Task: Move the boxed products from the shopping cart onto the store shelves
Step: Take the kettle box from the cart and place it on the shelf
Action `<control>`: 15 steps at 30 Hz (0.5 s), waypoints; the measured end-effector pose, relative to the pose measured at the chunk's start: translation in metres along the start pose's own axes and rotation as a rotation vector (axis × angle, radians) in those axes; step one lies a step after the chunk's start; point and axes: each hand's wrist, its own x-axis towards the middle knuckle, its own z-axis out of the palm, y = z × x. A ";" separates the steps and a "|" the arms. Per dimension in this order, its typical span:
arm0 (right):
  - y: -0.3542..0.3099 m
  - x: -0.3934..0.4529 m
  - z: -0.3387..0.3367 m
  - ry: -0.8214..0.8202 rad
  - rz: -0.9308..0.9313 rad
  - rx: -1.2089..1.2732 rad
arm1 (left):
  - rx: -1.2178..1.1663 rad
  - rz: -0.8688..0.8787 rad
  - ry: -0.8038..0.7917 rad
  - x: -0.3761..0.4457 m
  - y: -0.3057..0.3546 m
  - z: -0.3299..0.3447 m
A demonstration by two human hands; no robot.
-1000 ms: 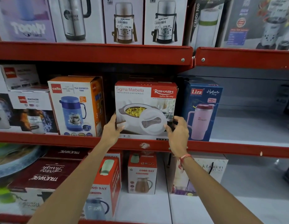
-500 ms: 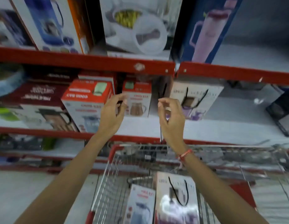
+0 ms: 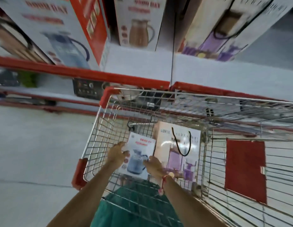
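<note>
A wire shopping cart with red corner guards stands against the red-edged shelf. Inside it lies a white Good Day box picturing a blue jug. My left hand touches the box's left edge and my right hand its lower right edge, fingers curled against the sides. Beside it on the right lies a larger white box with a black cord handle and a purple picture. Whether the small box is lifted off the cart floor is unclear.
On the shelf above stand a red and white Good Day box, a smaller Good Day box with a brown jug and a white corded box. The cart's red child-seat flap is at right. Grey floor lies left.
My hands left the casserole box on the middle shelf, dropped past the lower shelf and came down into the cart onto the small Good Day box. The view tilted down.
</note>
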 end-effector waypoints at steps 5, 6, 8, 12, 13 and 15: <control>0.002 0.022 0.028 0.138 0.033 0.146 | -0.040 -0.091 -0.056 0.020 -0.018 0.034; 0.004 0.025 0.030 0.119 0.062 0.156 | -0.064 -0.098 -0.064 0.023 -0.023 0.034; 0.004 0.028 0.033 0.114 0.114 0.209 | -0.110 -0.106 -0.079 0.027 -0.032 0.030; -0.008 0.021 0.030 0.247 -0.040 0.252 | -0.115 -0.075 -0.058 0.019 -0.038 0.008; -0.011 0.017 0.028 0.222 -0.094 0.219 | -0.129 -0.061 -0.045 0.014 -0.036 0.001; -0.015 0.004 0.016 0.201 -0.173 0.124 | -0.156 -0.037 -0.014 -0.001 -0.028 -0.014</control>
